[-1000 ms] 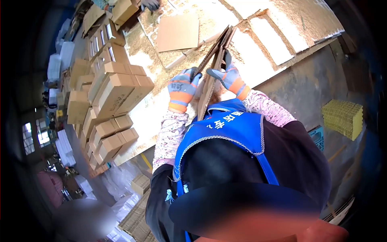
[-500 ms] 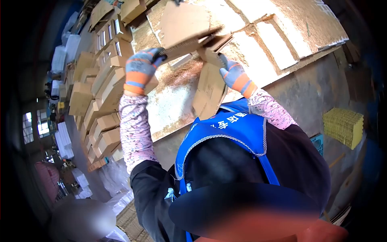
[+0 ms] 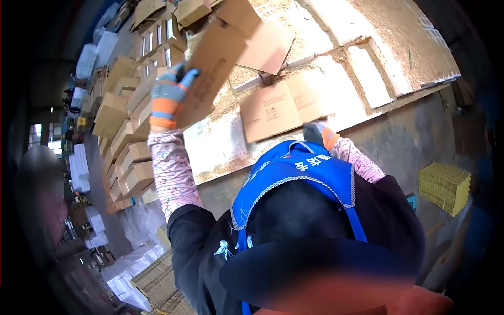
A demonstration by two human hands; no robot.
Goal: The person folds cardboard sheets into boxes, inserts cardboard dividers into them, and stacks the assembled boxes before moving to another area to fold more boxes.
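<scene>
My left hand [image 3: 169,97], in a grey and orange work glove, grips a cardboard carton [image 3: 218,60] along its near left side. The carton is raised and tilted over the left part of the worktable [image 3: 220,149], with a flap at its upper end. My right hand [image 3: 321,135], gloved alike, is closed at the near right corner of a flattened cardboard carton [image 3: 270,113] with printing on it. Its fingers are blurred and partly hidden. Behind the flattened carton lies a plain cardboard sheet [image 3: 270,47].
Many folded cardboard boxes [image 3: 137,176] are stacked left of the table. White slabs [image 3: 367,76] lie among brown dust on the table's right part. A yellow bundle [image 3: 444,188] stands on the floor at right. Another person [image 3: 44,184] is at the far left.
The cardboard pieces that were together between my hands are now apart. My left hand has swung its carton up and left; my right hand has come down toward me as the printed carton flattened out.
</scene>
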